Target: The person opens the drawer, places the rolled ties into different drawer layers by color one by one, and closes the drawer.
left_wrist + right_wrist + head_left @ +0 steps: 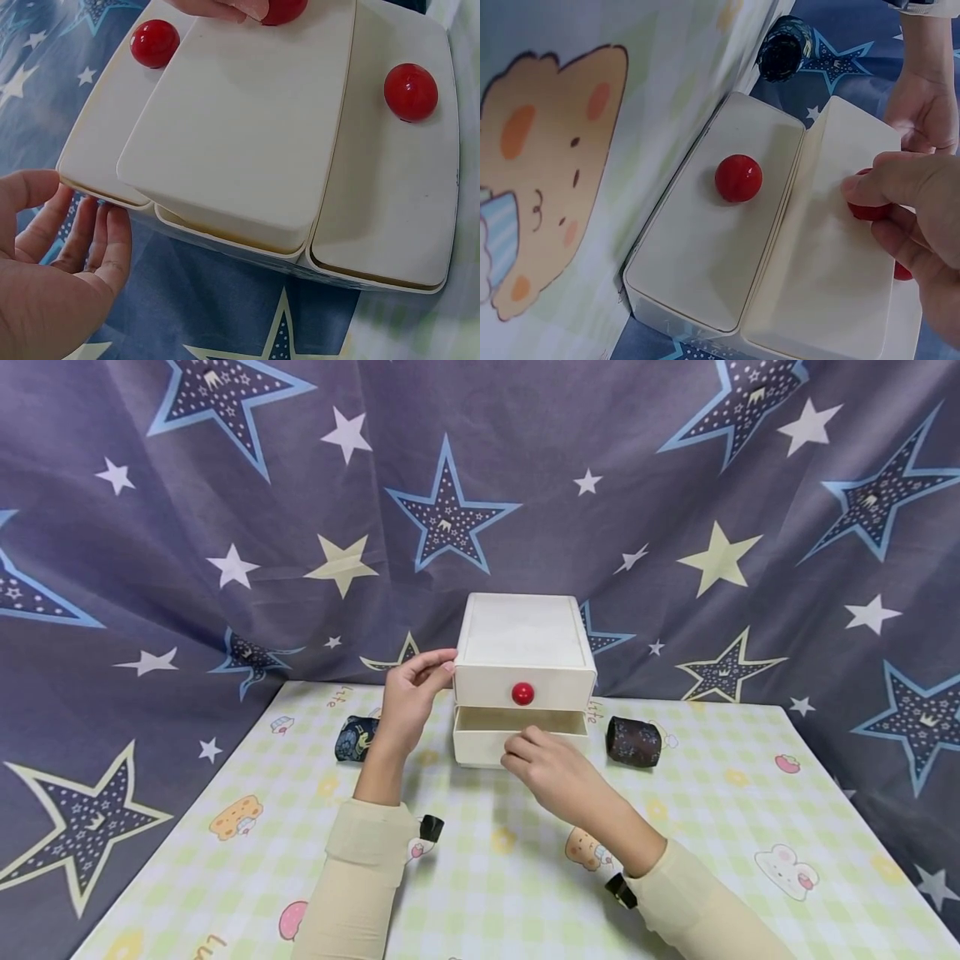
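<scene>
A small white cabinet [528,631] has three drawers with round red knobs. Its middle drawer [240,127] is pulled out, while the top drawer [487,685] and the bottom drawer [697,262] sit in. My right hand [555,772] pinches the middle drawer's red knob [870,208] between thumb and fingers; in the head view this knob is hidden behind the hand. With its fingertips, my left hand [412,693] touches the cabinet's upper left front edge, fingers lying along the side. The top drawer's red knob [522,693] and the bottom drawer's knob [411,92] are untouched.
A dark blue patterned roll [355,739] lies left of the cabinet, and a dark brown patterned one [633,742] lies on its right. A checked tablecloth [480,893] with cartoon prints covers the table. A star-patterned curtain [525,468] hangs right behind.
</scene>
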`<state>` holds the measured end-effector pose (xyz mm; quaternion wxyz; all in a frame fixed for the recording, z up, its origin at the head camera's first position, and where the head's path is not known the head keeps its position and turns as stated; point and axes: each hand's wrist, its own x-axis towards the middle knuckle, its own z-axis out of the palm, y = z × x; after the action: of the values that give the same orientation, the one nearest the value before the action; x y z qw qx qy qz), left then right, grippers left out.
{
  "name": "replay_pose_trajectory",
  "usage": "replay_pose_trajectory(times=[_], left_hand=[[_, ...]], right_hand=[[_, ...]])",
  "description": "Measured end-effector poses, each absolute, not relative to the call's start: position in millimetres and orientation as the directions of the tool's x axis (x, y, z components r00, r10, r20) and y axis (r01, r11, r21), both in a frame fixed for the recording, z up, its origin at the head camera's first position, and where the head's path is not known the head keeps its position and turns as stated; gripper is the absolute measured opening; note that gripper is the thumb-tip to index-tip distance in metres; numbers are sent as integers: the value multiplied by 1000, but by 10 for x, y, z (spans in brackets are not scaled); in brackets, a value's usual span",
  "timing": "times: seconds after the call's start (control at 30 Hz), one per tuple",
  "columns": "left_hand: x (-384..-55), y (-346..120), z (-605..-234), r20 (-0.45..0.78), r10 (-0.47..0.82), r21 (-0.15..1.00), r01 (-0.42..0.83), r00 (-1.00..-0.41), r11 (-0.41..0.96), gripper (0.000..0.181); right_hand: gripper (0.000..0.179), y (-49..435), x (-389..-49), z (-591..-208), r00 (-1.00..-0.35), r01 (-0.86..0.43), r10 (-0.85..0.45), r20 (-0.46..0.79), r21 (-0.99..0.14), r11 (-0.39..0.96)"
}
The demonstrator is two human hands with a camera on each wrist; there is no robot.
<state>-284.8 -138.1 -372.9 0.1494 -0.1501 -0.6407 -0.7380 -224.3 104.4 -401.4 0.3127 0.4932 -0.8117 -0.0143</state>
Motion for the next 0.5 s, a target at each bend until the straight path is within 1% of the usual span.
replay_pose_trajectory(times=[0.33, 0.5], left_hand=[[-2852, -1380, -3725, 416, -27, 900, 415, -909, -130, 29], [-2844, -1381, -3728, 415, -29, 900, 415, -909, -132, 30]], right_hand=[[15, 1048, -2185, -4019, -288, -794, -817, 499, 353, 495], [13, 1051, -2159, -4031, -284, -790, -825, 488, 368, 490]])
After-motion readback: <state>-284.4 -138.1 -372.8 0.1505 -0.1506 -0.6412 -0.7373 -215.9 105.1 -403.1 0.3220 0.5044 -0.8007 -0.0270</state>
